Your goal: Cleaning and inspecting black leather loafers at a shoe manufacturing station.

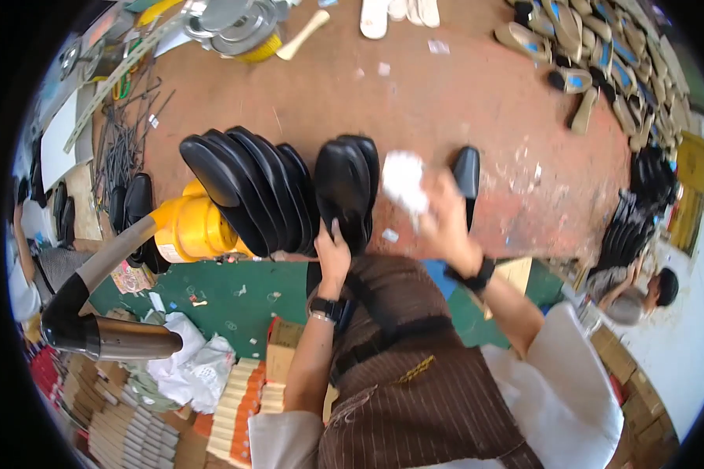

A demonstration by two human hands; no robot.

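Note:
My left hand point(334, 254) is closed round the near end of a smooth black shoe point(341, 176), with another pressed behind it at the bench edge. My right hand point(447, 215), blurred by motion, grips a crumpled white cloth point(404, 181) just right of that pair. Beyond the right hand a single black shoe point(467, 170) lies on the bench, partly hidden by the fingers. Left of my left hand, a tight row of several black shoes point(246, 187) leans together; their undersides are hidden.
The worn reddish bench point(305, 98) carries a heap of beige shoes point(571, 47) at far right and metal pots point(235, 27) at far left. A yellow machine arm point(188, 230) reaches in from the left. Another person point(637, 297) sits beyond the right end.

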